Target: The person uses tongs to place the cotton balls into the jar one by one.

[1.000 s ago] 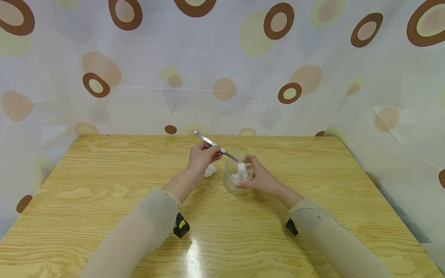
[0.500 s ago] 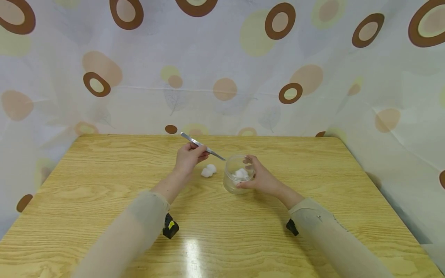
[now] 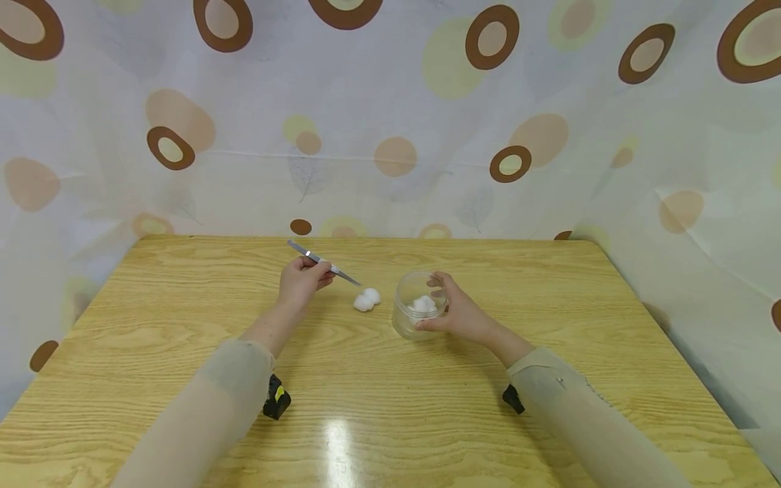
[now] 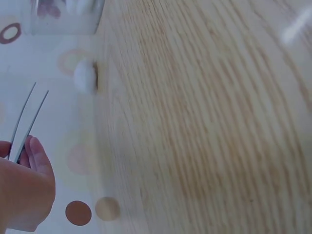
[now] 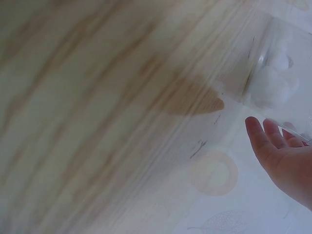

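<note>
My left hand [image 3: 300,283] pinches a pair of metal tweezers [image 3: 344,276]. In the left wrist view the tweezers' two tips [image 4: 41,102] stand apart with nothing between them. Just beyond and below the tips, a small cluster of white cotton balls [image 3: 367,299] lies on the table. To the right, a clear round jar [image 3: 403,324] stands upright, its top uncovered. Several cotton balls [image 3: 424,304] lie inside it, seen through the wall in the right wrist view as well. My right hand [image 3: 459,313] grips the jar from its right side, thumb in front and fingers behind.
The wooden table [image 3: 390,407] reaches back to a patterned curtain [image 3: 390,122], which also hangs along both sides. A black wrist device [image 3: 277,398] sits under the left sleeve, and another black device [image 3: 513,398] under the right.
The left hand has drawn back leftward with the tweezers, away from the jar's mouth. A cotton ball at the tips has been let go into the jar. The right hand stays put.
</note>
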### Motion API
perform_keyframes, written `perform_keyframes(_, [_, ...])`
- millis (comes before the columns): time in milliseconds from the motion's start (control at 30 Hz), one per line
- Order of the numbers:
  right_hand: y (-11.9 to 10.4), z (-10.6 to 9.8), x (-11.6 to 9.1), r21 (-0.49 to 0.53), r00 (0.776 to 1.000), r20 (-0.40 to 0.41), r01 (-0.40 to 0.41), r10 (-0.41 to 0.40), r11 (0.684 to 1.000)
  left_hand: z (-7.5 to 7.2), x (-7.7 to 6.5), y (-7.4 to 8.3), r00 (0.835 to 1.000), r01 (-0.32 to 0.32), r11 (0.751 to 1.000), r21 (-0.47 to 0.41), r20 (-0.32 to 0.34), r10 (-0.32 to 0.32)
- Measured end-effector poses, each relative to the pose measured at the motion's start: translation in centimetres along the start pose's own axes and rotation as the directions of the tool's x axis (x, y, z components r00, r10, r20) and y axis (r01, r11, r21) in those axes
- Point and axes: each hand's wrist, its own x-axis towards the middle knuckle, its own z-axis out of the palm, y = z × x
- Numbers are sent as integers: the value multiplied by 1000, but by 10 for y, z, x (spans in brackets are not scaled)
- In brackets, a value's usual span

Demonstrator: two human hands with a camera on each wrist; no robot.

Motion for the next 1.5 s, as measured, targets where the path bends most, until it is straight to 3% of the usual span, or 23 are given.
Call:
perform_keyframes(600, [1, 0, 1, -15, 1000, -3, -4, 4, 1000, -1, 2, -13, 999, -8, 992, 125, -41, 13])
perform_keyframes(933, [0, 1, 0, -13, 1000, -10, -2, 2, 1000, 2, 2, -17, 999, -14, 988, 155, -44, 21])
perform_keyframes(1167, [-1, 1, 0, -3, 1000, -5, -11, 11, 1000, 1, 2, -21, 998, -48, 992, 118, -35, 52])
perform_keyframes(1500, [-2, 0, 0, 5, 1000, 0, -13, 13, 1000, 2, 5, -23, 999, 7, 986, 165, -48, 0])
